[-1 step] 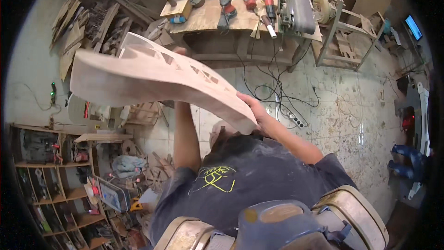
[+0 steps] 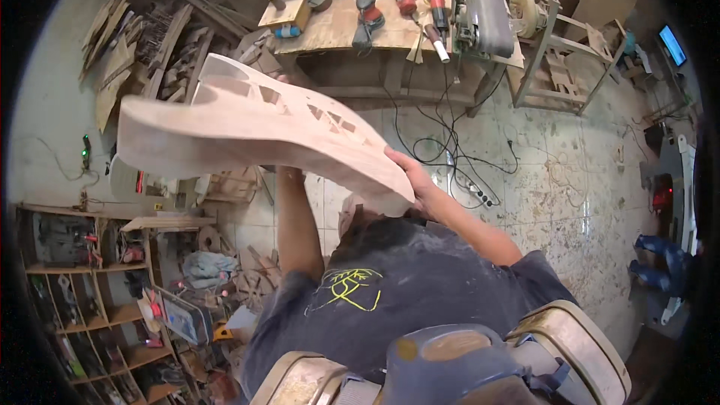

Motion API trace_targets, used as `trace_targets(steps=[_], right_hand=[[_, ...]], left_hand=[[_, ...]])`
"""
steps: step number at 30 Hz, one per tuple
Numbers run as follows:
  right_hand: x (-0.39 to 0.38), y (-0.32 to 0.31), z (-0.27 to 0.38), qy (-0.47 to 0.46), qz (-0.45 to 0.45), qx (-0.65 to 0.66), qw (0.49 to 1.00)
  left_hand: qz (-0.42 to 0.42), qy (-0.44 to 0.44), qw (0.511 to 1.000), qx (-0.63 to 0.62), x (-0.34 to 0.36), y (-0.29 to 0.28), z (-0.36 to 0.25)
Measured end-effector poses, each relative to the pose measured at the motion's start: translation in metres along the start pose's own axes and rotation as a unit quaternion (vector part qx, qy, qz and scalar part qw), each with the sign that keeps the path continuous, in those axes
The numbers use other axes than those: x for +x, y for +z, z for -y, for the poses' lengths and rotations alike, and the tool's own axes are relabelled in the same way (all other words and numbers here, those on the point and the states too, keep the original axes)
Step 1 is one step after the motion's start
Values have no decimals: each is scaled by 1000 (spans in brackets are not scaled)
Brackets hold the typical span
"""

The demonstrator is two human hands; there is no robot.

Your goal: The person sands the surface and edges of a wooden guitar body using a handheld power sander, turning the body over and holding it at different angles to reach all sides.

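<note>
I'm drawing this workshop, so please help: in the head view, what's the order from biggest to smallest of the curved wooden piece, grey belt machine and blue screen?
1. Curved wooden piece, though being close to the camera helps it look big
2. Grey belt machine
3. Blue screen

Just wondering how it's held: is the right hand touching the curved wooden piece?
Touching: the head view shows the right hand against the curved wooden piece near its right end.
</note>
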State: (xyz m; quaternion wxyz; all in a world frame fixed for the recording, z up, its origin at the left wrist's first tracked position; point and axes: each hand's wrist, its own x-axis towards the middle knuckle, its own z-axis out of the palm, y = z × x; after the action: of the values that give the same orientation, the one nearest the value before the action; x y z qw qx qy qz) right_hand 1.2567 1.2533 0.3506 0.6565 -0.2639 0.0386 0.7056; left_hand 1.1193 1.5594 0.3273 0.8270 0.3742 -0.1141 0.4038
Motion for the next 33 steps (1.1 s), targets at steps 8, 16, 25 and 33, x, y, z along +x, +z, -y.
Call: trace_targets(steps=[8, 16, 25, 33], right_hand=[[81, -11, 83, -173, -8, -240, 955], [205, 35, 110, -74, 8, -345, 935], [364, 41, 216, -139, -137, -508, 839], [501, 17, 340, -252, -362, -683, 582]], left_hand=[[-31, 90, 994, 57, 16, -7, -36], [-50, 147, 985, 72, 30, -61, -100], [-48, 156, 984, 74, 86, -136, -178], [-40, 88, 984, 149, 105, -126, -208]])
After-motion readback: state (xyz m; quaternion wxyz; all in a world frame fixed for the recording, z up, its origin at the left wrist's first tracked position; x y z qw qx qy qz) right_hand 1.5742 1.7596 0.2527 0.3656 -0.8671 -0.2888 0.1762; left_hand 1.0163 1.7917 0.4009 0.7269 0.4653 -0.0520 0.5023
